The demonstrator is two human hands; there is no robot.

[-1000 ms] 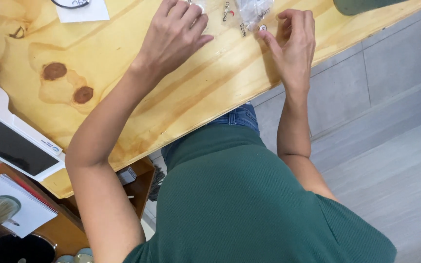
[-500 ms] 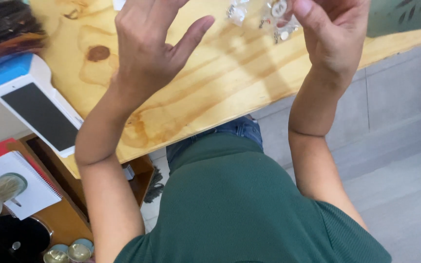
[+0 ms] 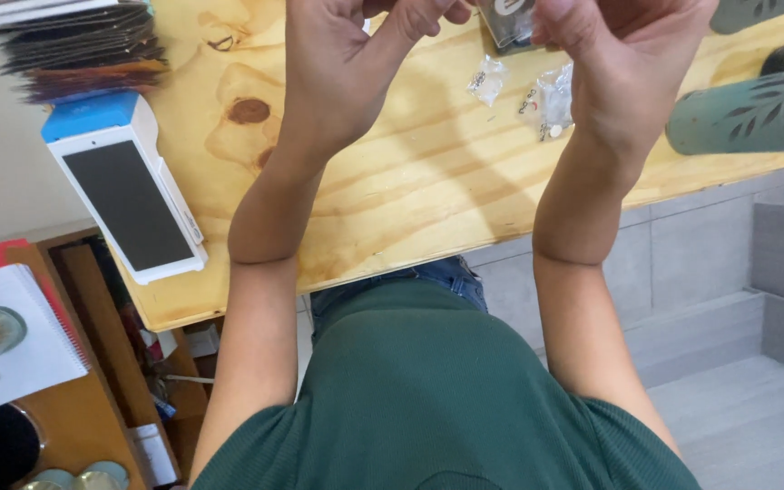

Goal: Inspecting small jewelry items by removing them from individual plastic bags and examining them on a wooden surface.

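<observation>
Both hands are raised over the pale wooden table (image 3: 428, 209), at the top edge of the view. My right hand (image 3: 623, 63) pinches a small clear plastic bag (image 3: 505, 20) with something dark inside. My left hand (image 3: 351, 68) has its fingertips drawn together at the same bag's left side; the top of the picture cuts off the fingertips. Just below, two more small clear bags (image 3: 487, 80) (image 3: 551, 100) with tiny pieces inside lie on the wood, between my wrists.
A white card terminal (image 3: 129, 195) with a blue top lies at the table's left edge, behind it a stack of dark cards (image 3: 83, 45). A teal perforated cylinder (image 3: 741, 113) lies at the right. Lower left are a notebook (image 3: 20, 336) and shelf clutter.
Both hands have lifted off the table and come together around one small bag. The left hand, open and spread before, now has its fingers closed. The view has tilted toward the table.
</observation>
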